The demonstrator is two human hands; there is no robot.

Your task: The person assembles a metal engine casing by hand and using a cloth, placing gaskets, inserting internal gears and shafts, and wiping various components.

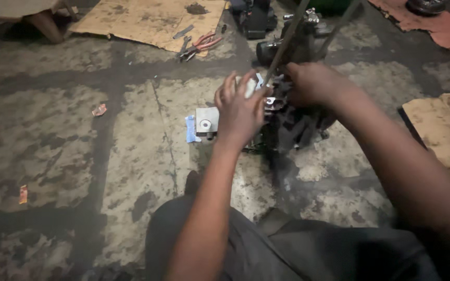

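Head view: your left hand (239,112) sits just above the middle of the frame, back toward the camera, fingers curled round a small pale piece that pokes out above the knuckles. What that piece is you cannot tell from here; it is blurred. Your right hand (313,83) reaches in from the right and lies on the top of the dark engine assembly (292,125), closed over part of it, though the fingers are hidden behind the hand, so the exact grip cannot be read. A thin metal rod (282,49) rises slantwise from between your hands toward the top edge.

The assembly stands on the stained concrete floor (53,140) right of centre, touching both hands. It looks black, greasy and knobbly, with a few bright metal spots near the top. Just left of it, beside your left wrist, lies a grey square metal block (207,123) with a round hole, on a blue scrap (190,130).

As a judgement, the work is somewhere mid-way: parts already lie loose beside the assembly, and both hands are on it with much of it in one piece.

In the upper middle, red-handled pliers (201,46) lie on a sheet of cardboard (147,21), well apart from your hands.
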